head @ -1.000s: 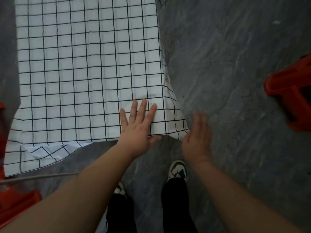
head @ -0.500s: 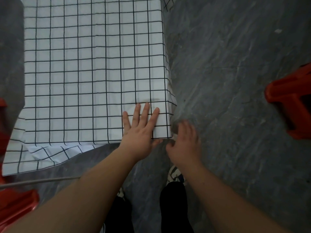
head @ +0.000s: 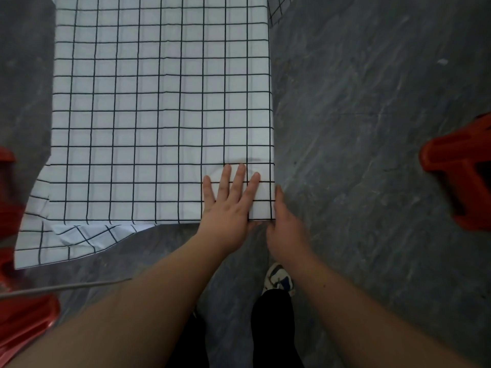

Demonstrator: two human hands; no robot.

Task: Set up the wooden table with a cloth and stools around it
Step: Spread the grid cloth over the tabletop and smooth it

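Left hand (head: 228, 208) unchanged: flat, fingers straight, pressing cloth (head: 159, 107). Right hand (head: 285, 224) moved in against cloth corner edge; grip cannot tell.

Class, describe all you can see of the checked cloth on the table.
The cloth is white with a thin black grid and looks like smooth sheet material. It lies flat over the tabletop, with faint fold creases. Its near left corner hangs down, crumpled. At the near right corner the left hand presses flat on it, and the right hand touches its draped edge.
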